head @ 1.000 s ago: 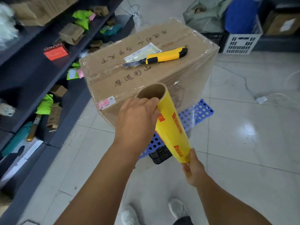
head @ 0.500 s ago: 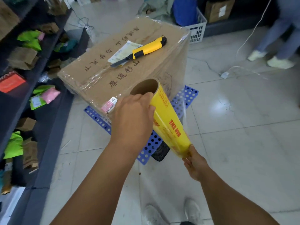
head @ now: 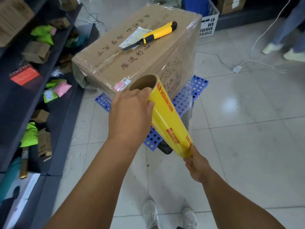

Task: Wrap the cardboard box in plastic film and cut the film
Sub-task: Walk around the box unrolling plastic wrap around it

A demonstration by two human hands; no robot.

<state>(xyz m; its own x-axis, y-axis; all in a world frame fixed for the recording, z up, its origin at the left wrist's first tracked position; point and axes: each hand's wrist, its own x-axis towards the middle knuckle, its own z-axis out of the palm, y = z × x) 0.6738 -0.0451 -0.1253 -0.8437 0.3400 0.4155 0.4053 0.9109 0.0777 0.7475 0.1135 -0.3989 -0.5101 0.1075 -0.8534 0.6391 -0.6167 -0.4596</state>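
Observation:
A large cardboard box stands on a blue perforated platform, its sides covered in clear film. A yellow utility knife with its blade out lies on the box top. I hold a yellow roll of plastic film tilted in front of the box. My left hand grips its upper end by the open cardboard core. My right hand holds the lower end. A sheet of clear film stretches from the roll to the box's right corner.
Dark shelves with small parcels and green bags run along the left. A white crate stands behind the box. Another person's legs and shoes are at the far right, by a white cable on the tiled floor. My shoes are below.
I have stepped round the box to the right, carrying the roll with both hands. The box now shows more of its right side, and film trails from that corner.

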